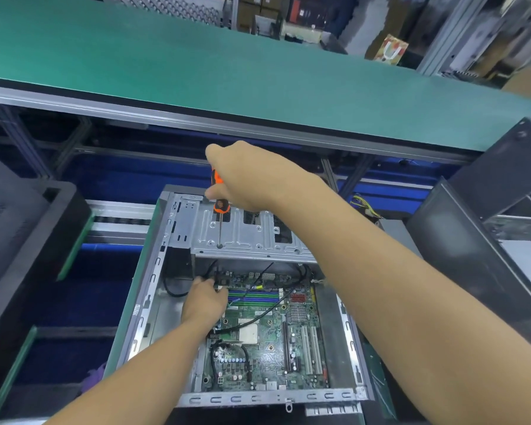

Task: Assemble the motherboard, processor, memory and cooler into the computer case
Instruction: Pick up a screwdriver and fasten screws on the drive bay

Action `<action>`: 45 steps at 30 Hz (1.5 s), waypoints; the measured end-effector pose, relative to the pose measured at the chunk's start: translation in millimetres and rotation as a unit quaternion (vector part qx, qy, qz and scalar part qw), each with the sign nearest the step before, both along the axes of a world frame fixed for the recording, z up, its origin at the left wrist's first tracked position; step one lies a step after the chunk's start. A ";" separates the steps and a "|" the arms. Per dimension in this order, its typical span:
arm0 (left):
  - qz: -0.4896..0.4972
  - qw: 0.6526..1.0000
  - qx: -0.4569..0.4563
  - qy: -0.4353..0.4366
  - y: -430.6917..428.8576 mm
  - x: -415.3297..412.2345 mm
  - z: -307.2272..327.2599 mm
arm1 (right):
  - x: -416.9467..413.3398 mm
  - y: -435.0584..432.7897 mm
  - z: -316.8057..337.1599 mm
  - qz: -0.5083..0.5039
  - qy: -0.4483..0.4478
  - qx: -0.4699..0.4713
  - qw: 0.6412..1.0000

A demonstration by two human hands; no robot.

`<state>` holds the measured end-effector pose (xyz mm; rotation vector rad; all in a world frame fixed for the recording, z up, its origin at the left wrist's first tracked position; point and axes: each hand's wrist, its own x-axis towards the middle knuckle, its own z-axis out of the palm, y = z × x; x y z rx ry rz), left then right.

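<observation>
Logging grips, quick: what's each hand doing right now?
Left hand: fingers at the motherboard's far corner; grip cannot be told.
Right hand: holding the screwdriver.

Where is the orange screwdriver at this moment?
In the head view, the right hand holds the screwdriver nearly upright at the far end of the computer case, and its tip touches the grey metal bracket just beyond the motherboard.

No text can be read: the print on the motherboard (267, 348) and on the far cardboard boxes (249, 13) is too blurred.
</observation>
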<state>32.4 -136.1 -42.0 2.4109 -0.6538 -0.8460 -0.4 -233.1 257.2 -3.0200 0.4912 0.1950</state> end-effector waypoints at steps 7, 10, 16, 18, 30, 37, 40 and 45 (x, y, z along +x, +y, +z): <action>0.002 1.000 -0.004 0.004 -0.3 0.9 -1.7 | 1.3 5.1 -2.4 -0.016 0.005 -0.026 1.000; 0.008 1.000 -0.005 0.009 -0.1 0.8 -2.7 | -0.1 8.5 0.8 -0.010 0.020 0.074 0.997; 0.012 1.000 -0.003 0.008 -0.3 0.5 -3.3 | -0.4 7.4 5.8 0.007 0.022 0.043 0.999; 0.013 1.000 -0.005 0.009 -0.5 0.5 -2.9 | 2.0 7.1 3.6 0.008 0.020 0.029 0.999; 0.021 1.000 0.006 0.007 -1.7 -0.3 -1.1 | 7.0 5.6 1.0 -0.014 0.014 0.010 1.000; 0.018 1.000 0.002 0.013 -0.8 0.4 -6.2 | 5.0 5.9 1.4 -0.020 0.021 0.025 0.999; 0.016 1.000 -0.011 0.019 1.5 0.9 -9.2 | 4.6 3.5 -1.9 -0.035 0.020 0.057 0.998; 0.010 0.999 -0.014 0.030 1.2 7.6 -3.5 | 5.6 1.4 -12.7 -0.041 -0.025 0.111 0.993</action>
